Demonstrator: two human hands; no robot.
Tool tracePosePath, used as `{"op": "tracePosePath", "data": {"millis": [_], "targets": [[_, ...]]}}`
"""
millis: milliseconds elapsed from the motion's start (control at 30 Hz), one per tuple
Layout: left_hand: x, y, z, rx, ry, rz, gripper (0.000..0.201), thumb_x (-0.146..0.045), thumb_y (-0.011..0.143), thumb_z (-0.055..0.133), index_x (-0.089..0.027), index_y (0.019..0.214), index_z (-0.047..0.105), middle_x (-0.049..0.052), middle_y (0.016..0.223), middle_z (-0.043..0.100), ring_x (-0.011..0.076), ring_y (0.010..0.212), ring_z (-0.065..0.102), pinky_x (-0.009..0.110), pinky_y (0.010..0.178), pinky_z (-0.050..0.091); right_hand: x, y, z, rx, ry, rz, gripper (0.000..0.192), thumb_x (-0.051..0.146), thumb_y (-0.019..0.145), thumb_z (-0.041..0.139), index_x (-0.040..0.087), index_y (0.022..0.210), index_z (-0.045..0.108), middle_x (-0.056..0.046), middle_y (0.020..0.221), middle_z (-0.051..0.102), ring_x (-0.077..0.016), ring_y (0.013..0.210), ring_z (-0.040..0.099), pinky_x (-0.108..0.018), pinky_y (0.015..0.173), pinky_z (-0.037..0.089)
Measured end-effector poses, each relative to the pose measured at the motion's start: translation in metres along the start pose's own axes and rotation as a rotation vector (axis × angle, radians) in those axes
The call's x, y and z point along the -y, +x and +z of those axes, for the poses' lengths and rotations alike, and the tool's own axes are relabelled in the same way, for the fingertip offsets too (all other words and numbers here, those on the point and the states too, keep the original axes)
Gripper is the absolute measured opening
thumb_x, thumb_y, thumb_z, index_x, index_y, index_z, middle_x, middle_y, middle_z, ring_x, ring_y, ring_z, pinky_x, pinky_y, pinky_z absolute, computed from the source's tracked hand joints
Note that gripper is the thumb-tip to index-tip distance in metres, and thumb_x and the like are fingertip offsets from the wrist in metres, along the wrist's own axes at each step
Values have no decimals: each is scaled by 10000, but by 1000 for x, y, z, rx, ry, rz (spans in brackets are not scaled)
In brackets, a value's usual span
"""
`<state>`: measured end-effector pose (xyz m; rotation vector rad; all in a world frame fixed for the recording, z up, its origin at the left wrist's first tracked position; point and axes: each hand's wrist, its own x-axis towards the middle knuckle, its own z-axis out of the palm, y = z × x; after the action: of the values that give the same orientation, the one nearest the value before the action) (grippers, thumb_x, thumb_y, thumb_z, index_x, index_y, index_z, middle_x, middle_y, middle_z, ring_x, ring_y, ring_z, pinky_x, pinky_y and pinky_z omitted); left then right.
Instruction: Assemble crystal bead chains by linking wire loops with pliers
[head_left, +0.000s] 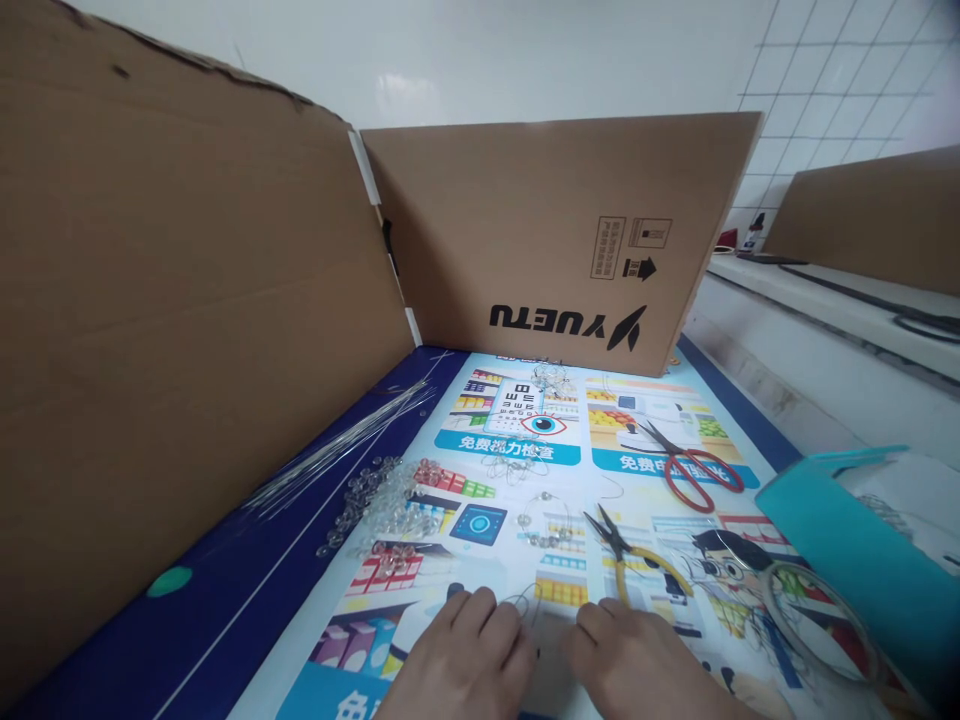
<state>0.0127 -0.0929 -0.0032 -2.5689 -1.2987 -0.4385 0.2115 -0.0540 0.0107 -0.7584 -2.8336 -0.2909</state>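
At the lower middle, my left hand (469, 655) is closed, its fingers curled downward. A thin wire (529, 598) loops up beside its fingertips, and the hand seems to pinch it. My right hand (637, 660) is closed a short way to the right; whatever its fingers hold is hidden beneath them. Just beyond it lie pliers with yellow handles (621, 548), jaws slightly apart. A ring of wire strung with clear beads (553, 541) lies beyond both hands. Loose clear beads (390, 500) are heaped to the left.
A bundle of straight wires (345, 445) lies at the left by a cardboard wall (187, 300). Another cardboard panel (555, 230) stands at the back. Red-handled scissors (686, 470), a wire coil (817, 625) and a teal folder-like object (847, 550) are at the right.
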Motion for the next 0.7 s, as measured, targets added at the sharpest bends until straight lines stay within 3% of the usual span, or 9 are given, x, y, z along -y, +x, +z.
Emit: {"op": "tracePosePath", "data": {"millis": [167, 400, 533, 600, 700], "targets": [[4, 6, -13, 104, -28, -16, 56, -155, 756, 575, -204, 738, 556, 12, 710, 549, 184, 653, 444, 301, 574, 355, -2, 1, -2, 69, 42, 44, 156, 133, 695, 577, 181, 705, 429, -18, 634, 552, -139, 543, 505, -242, 417, 236], [7, 5, -14, 79, -103, -110, 166, -51, 754, 498, -188, 799, 579, 31, 746, 579, 196, 680, 481, 302, 592, 403, -9, 9, -8, 246, 334, 233, 97, 86, 706, 510, 171, 715, 557, -30, 722, 616, -151, 633, 566, -234, 525, 343], [14, 7, -10, -37, -396, -273, 274, -29, 807, 391, -183, 853, 612, 45, 773, 577, 180, 708, 513, 288, 622, 417, -11, 14, 0, 108, 806, 514, 120, 159, 787, 487, 181, 721, 584, 0, 710, 615, -133, 694, 566, -229, 614, 387], [16, 11, -9, -25, -656, -404, 222, -87, 833, 424, -183, 839, 625, 34, 766, 572, 164, 710, 532, 267, 624, 418, -9, 15, 6, 92, 1141, 667, 108, 262, 777, 538, 173, 726, 572, 11, 635, 589, -125, 619, 558, -225, 572, 399], [14, 15, -4, 2, -1049, -660, 90, -180, 796, 552, -173, 748, 627, 4, 717, 559, 142, 686, 529, 247, 622, 407, -4, 17, 10, 70, 1593, 778, 311, 465, 725, 610, 161, 762, 552, 11, 587, 575, -127, 557, 566, -243, 551, 433]]}}
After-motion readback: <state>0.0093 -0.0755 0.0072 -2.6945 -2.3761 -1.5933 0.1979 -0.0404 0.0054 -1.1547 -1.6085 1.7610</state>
